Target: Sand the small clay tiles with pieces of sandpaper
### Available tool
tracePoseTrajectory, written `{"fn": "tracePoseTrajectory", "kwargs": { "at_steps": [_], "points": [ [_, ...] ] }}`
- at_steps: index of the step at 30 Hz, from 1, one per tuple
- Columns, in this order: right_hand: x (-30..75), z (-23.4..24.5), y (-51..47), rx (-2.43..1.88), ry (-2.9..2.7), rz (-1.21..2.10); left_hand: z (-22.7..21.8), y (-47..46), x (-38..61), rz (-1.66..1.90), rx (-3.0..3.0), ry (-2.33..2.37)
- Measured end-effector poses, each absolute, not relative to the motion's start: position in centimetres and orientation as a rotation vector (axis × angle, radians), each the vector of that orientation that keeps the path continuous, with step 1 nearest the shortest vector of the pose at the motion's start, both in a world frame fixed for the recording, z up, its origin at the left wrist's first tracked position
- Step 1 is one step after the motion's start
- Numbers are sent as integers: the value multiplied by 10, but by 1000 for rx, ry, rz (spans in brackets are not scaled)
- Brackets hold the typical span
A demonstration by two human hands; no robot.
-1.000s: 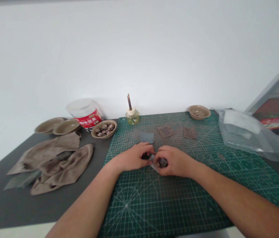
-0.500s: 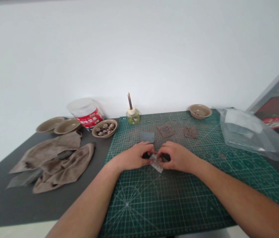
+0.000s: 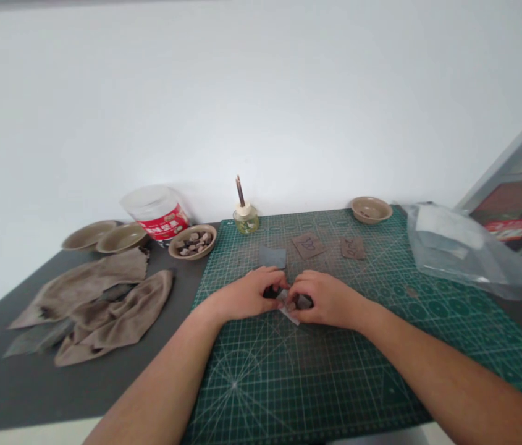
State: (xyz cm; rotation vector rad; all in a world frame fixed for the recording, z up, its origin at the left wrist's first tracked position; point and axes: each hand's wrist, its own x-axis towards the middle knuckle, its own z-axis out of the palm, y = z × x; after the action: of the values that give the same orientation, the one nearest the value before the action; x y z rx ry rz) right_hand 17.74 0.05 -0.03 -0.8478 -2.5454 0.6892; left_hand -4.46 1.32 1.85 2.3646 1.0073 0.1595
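Two bare hands, curled and close together, above a green gridded cutting mat [image 3: 261,383]. Left hand [image 3: 249,295]: fingers bent, partly closed on a small dark lump [image 3: 271,292]. Right hand [image 3: 328,300]: fingers curled around a second dark lump [image 3: 304,301]; material of both lumps unclear. One thin, pale, flat strip [image 3: 289,315] sits between the hands, only its lower corner showing. Compared with half a second earlier, the hands have closed in and now cover more of the strip. On the mat, just beyond the hands: one matte grey square sheet [image 3: 272,256]; two brown cut squares [image 3: 307,245] with dark drawn marks. Farther right: one crumpled clear plastic bag [image 3: 464,253]. Left of the mat: one tan ceramic bowl [image 3: 192,227] of rough stones; two creased brown cloths [image 3: 117,303].
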Motion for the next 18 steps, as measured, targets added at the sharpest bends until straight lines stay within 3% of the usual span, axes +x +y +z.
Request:
{"fn": "tracePoseTrajectory", "kwargs": {
  "at_steps": [18],
  "points": [
    [177,-2,-1,-862,-2539,662,17,13,-45,176,2385,1009]
  ]
}}
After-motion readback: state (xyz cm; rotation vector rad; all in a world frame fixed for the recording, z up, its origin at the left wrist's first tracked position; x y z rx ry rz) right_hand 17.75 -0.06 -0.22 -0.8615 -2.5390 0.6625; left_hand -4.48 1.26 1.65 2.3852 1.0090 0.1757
